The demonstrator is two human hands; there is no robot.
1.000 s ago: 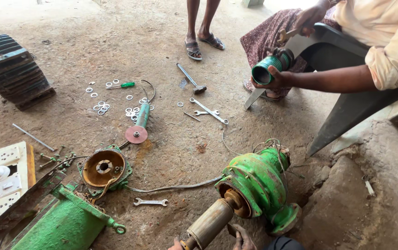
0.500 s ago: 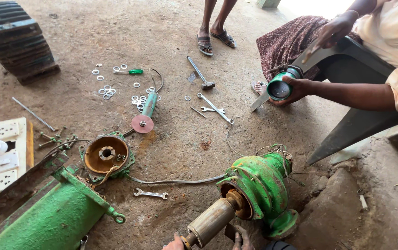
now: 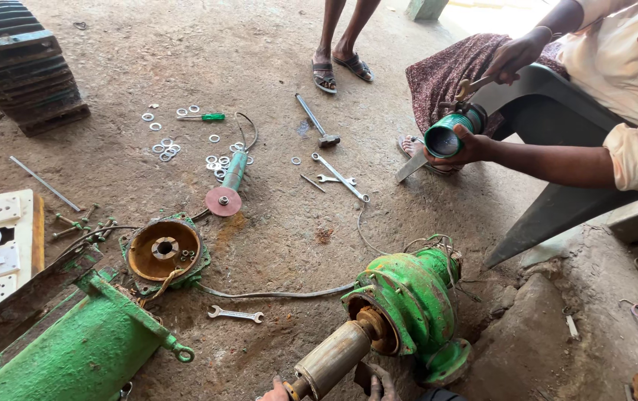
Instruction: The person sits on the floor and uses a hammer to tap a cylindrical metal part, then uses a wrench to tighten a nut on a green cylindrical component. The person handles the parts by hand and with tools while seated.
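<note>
littering dirt floor [image 3: 274,52]: washers [image 3: 167,148], spanners [image 3: 236,315]

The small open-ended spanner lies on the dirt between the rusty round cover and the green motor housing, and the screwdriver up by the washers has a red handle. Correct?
Not quite. The head view shows the screwdriver by the washers with a green handle, not red. The rest stands: the small spanner lies on the dirt between the rusty round cover and the green motor housing.

Hands [image 3: 334,388] low — only fingertips visible
</note>
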